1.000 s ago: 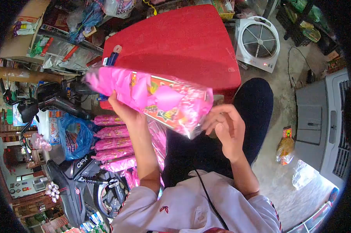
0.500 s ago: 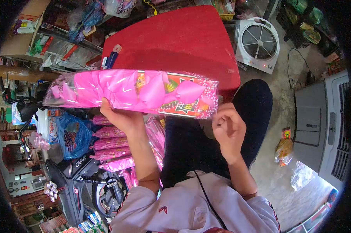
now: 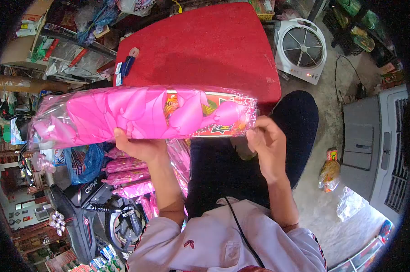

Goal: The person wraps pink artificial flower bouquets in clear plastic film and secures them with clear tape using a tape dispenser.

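A long pink package (image 3: 141,113) in clear plastic lies level across the head view, above my lap. A red label with colourful pictures shows through its right half. My left hand (image 3: 139,146) holds it from below near the middle, thumb on the front and the other fingers hidden behind. At the right end, my right hand (image 3: 265,136) has its fingers curled, thumb and fingertips pinching the package's lower right corner.
Beyond the package stands a red table (image 3: 200,45) with a dark blue-handled tool (image 3: 128,63) at its left edge. A white fan (image 3: 302,50) is at right. Pink packages (image 3: 127,170) and a motorbike (image 3: 84,213) are at left.
The package has shifted left and nearer to me, its left end now lower. My right hand has closed on its right corner.
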